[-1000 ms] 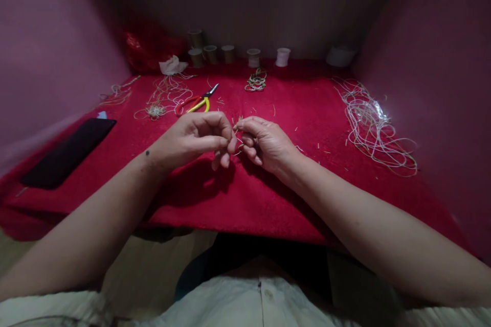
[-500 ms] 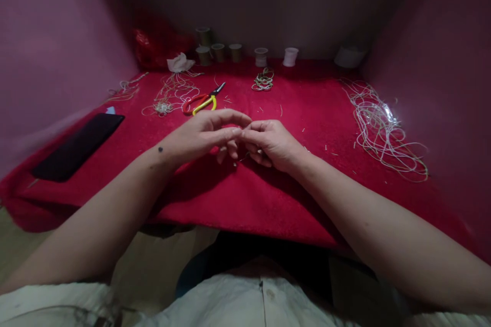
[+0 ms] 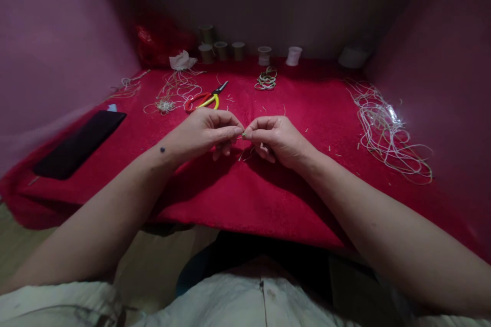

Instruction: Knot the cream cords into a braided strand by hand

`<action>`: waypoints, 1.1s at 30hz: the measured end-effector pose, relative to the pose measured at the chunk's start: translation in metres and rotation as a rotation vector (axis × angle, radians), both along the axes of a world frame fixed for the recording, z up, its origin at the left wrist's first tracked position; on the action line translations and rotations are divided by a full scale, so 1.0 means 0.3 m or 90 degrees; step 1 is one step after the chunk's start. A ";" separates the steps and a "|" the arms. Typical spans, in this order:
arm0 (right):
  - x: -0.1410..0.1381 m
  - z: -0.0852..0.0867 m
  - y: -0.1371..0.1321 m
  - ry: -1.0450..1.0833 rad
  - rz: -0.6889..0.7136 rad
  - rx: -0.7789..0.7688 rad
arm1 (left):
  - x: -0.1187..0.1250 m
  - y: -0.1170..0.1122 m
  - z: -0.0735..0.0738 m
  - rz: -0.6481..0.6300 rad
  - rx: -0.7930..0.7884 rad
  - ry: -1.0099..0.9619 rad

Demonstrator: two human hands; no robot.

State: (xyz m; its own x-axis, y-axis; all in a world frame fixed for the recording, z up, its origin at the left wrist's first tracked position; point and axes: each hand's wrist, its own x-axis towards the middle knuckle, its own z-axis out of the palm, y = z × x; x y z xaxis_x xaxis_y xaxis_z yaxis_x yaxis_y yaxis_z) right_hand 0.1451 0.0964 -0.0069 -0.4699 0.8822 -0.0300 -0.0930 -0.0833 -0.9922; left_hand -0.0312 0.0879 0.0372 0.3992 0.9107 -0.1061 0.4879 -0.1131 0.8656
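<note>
My left hand and my right hand meet fingertip to fingertip above the middle of the red cloth. Both pinch a short piece of thin pale cord between thumb and forefinger; its loose ends hang under my right fingers. The other fingers of both hands are curled in. Scissors with red and yellow handles lie just beyond my left hand.
A dark phone lies at the left. Loose cord tangles sit behind the scissors, a big coil of pale cord at the right, a small knotted bundle at the back. Several spools line the back wall. Cut cord bits scatter the cloth.
Both hands stay together at the cord; the fingertips have shifted from an overlapping hold to a tip-to-tip pinch. The view has drifted a little.
</note>
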 end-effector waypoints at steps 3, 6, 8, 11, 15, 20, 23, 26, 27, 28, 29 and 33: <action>-0.001 0.004 -0.004 -0.005 -0.013 0.004 | -0.003 0.000 0.004 -0.001 -0.016 0.009; -0.001 0.004 -0.004 -0.006 -0.024 0.009 | -0.011 0.006 0.000 -0.007 -0.033 0.000; 0.000 0.005 -0.003 -0.015 -0.036 0.016 | -0.017 0.010 -0.007 -0.014 -0.046 -0.010; 0.001 0.007 -0.001 -0.040 -0.050 0.039 | -0.018 0.013 -0.018 -0.011 -0.062 -0.025; -0.001 0.010 0.001 -0.082 -0.066 0.064 | -0.008 0.010 -0.031 0.021 -0.079 -0.061; -0.011 0.018 -0.001 -0.110 -0.142 0.107 | 0.003 0.011 -0.042 0.041 -0.111 -0.107; -0.019 0.024 -0.007 -0.131 -0.279 0.205 | 0.009 0.013 -0.046 0.062 -0.102 -0.141; -0.029 0.023 -0.021 -0.149 -0.311 0.255 | 0.017 0.009 -0.043 0.097 -0.099 -0.156; -0.035 0.022 -0.028 -0.152 -0.298 0.245 | 0.020 0.006 -0.040 0.109 -0.097 -0.159; -0.040 0.022 -0.034 -0.155 -0.279 0.222 | 0.022 0.004 -0.038 0.117 -0.096 -0.162; -0.046 0.022 -0.041 -0.156 -0.256 0.187 | 0.023 0.001 -0.036 0.123 -0.094 -0.164; -0.057 0.030 -0.059 -0.111 -0.165 0.030 | 0.023 -0.002 -0.036 0.108 -0.079 -0.166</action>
State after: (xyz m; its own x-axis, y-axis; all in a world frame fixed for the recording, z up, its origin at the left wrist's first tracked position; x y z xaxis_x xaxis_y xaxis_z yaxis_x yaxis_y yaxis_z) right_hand 0.1279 0.0786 0.0021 -0.2205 0.9743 -0.0465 0.0663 -0.0326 -0.9973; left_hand -0.0242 0.0872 0.0263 0.2714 0.9529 -0.1352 0.2510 0.0655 0.9658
